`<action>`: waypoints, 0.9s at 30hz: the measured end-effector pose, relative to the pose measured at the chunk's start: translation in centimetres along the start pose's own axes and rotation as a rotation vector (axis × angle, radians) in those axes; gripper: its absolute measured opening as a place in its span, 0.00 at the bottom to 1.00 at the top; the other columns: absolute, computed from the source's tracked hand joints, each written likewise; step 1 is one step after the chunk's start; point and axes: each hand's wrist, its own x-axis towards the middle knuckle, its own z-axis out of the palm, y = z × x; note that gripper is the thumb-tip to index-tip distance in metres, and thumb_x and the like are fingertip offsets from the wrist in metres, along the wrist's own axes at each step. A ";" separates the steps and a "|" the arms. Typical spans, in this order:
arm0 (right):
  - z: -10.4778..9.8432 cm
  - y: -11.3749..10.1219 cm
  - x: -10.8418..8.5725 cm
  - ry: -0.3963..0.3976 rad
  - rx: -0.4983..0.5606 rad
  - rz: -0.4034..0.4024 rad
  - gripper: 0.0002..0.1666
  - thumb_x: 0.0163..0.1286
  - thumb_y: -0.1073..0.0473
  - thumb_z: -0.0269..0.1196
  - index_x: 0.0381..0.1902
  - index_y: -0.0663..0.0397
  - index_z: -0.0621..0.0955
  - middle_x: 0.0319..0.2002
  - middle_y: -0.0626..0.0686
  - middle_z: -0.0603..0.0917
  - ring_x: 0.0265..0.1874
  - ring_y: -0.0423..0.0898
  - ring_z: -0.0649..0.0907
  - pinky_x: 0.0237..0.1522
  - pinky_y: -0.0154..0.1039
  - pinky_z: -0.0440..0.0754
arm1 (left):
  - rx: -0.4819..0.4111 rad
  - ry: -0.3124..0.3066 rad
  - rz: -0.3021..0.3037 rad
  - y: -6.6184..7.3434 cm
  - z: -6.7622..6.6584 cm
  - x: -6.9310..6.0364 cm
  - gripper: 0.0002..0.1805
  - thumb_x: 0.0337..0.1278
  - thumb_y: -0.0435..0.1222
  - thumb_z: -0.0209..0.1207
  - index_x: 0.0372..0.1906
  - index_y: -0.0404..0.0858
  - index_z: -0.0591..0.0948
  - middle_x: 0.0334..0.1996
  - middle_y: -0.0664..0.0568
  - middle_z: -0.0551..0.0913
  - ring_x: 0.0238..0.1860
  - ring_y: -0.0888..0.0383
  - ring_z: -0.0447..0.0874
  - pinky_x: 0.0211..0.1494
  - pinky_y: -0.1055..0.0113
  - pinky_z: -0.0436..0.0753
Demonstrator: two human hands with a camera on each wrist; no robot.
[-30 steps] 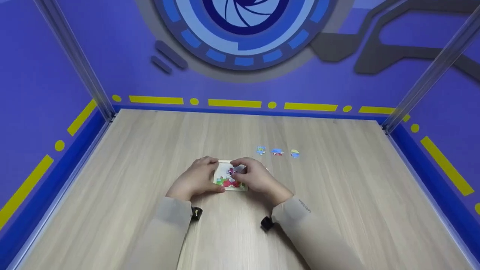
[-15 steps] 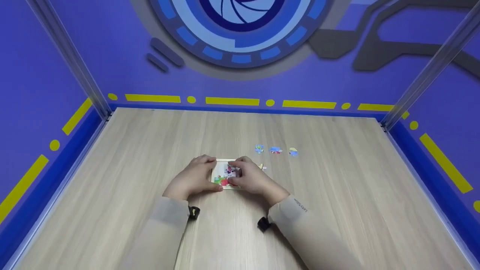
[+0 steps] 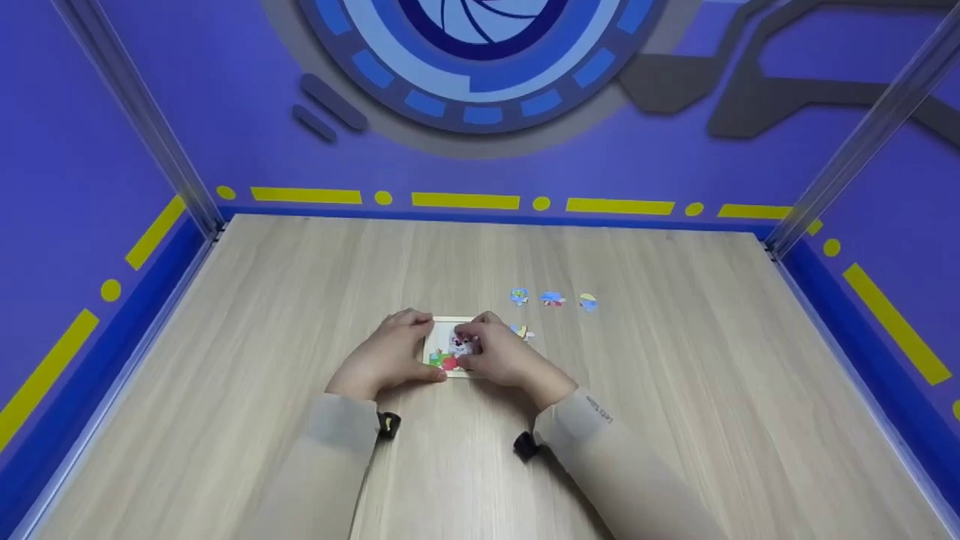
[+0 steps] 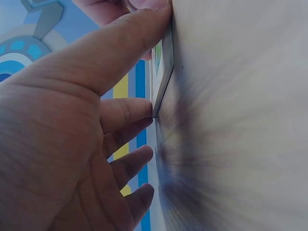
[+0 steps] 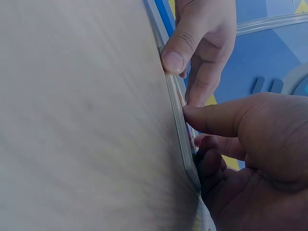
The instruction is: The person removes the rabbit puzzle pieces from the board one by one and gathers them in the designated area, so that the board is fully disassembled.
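A small, light-rimmed jigsaw puzzle tray lies flat on the table, with green and red pieces along its near side. My left hand grips its left end, thumb on the near rim and fingers at the far corner; the left wrist view shows the thumb over the edge. Over the tray, my right hand pinches a white puzzle piece with a cartoon animal face between thumb and index finger. In the right wrist view the right thumb touches the picture side. The right hand hides the tray's right part.
Three loose puzzle pieces, a blue-green one, a blue-red one and a yellow-blue one, lie beyond the tray to the right. Another piece shows partly behind the right hand. Purple-blue walls enclose the wooden table.
The right hand's fingers have shifted slightly over the tray with the face piece, which now sits straighter. The left hand keeps its grip. The head view has moved a little.
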 end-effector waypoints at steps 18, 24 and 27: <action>0.4 -0.1 -0.2 0.038 0.042 0.009 0.30 0.78 0.61 0.73 0.74 0.52 0.79 0.61 0.55 0.81 0.50 0.47 0.81 0.58 0.49 0.85 | -0.020 0.003 -0.008 0.2 -0.1 -0.1 0.55 0.58 0.52 0.84 0.84 0.31 0.74 0.86 0.42 0.72 0.91 0.38 0.62 0.95 0.43 0.64; 0.4 0.1 -0.2 0.051 0.056 -0.010 0.31 0.77 0.62 0.73 0.74 0.52 0.80 0.60 0.55 0.82 0.50 0.47 0.81 0.57 0.48 0.84 | -0.025 -0.007 -0.013 0.1 -0.1 -0.2 0.55 0.59 0.52 0.84 0.84 0.31 0.73 0.87 0.43 0.71 0.92 0.38 0.59 0.96 0.42 0.62; 0.4 0.2 -0.3 0.052 0.057 -0.020 0.30 0.77 0.61 0.73 0.74 0.53 0.81 0.61 0.56 0.82 0.52 0.48 0.81 0.59 0.49 0.85 | -0.025 -0.010 -0.011 0.1 -0.1 -0.2 0.55 0.59 0.52 0.83 0.84 0.31 0.73 0.87 0.43 0.70 0.92 0.38 0.58 0.96 0.42 0.61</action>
